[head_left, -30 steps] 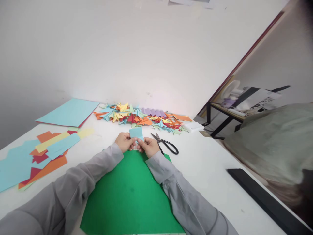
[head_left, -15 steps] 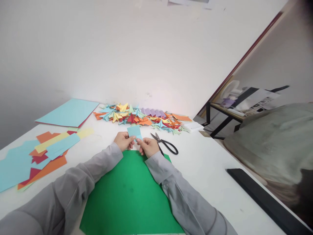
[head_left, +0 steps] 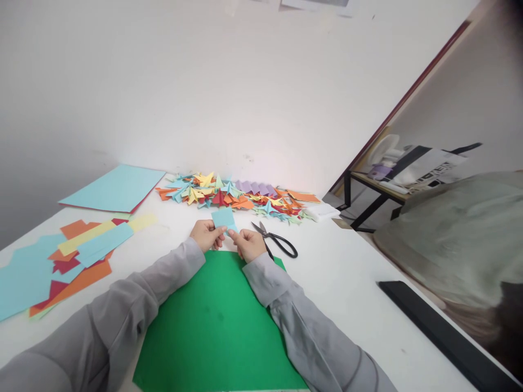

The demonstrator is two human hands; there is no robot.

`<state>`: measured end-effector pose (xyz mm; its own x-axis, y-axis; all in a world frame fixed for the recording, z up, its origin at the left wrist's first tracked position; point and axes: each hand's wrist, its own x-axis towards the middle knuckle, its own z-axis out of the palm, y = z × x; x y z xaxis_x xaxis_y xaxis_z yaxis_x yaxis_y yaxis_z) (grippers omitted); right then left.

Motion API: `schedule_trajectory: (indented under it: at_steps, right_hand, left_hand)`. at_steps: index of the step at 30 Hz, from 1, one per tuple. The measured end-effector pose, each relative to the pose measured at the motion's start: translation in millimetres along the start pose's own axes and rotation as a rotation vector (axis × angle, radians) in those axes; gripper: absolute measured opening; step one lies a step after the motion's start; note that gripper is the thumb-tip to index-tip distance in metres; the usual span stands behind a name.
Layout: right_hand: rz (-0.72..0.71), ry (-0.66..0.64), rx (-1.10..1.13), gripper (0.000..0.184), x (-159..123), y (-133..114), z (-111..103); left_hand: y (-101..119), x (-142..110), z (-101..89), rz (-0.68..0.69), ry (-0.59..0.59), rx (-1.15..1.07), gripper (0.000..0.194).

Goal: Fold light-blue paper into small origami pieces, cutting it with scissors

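A small light-blue piece of paper [head_left: 224,218] is held up between my two hands, just beyond the far edge of a green sheet [head_left: 216,321]. My left hand [head_left: 207,234] pinches its lower left side, thumb on the near face. At the lower right, my right hand [head_left: 249,244] pinches it in the same way. The fingers hide the paper's bottom edge. Black-handled scissors [head_left: 280,242] lie right beside my right hand, blades slightly apart.
Folded paper shapes [head_left: 212,190] in many colours are heaped along the wall. Paper offcuts [head_left: 98,245] lie at the left, below a large blue sheet [head_left: 114,188]. A white block [head_left: 322,212] and a black strip [head_left: 441,332] lie at the right. A bag [head_left: 429,166] stands beyond.
The light-blue paper has shifted very slightly left and up in my fingers. Both hands keep their pinch, and everything else stays where it was.
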<state>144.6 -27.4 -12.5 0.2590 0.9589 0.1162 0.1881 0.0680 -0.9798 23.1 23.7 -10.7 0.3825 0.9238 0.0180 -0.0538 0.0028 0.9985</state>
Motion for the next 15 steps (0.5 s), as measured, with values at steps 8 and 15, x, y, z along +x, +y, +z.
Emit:
schedule_trajectory:
  at_steps: [8,15]
  right_hand:
    - [-0.011,-0.030,0.039,0.039,-0.1,-0.9,-1.3]
    - [0.093,0.014,0.176,0.046,4.1,4.7,-3.0]
  left_hand:
    - [-2.7,2.2,-2.4,0.001,0.034,-0.086,0.029]
    - [-1.1,3.2,-3.9,-0.024,0.071,-0.151,0.031]
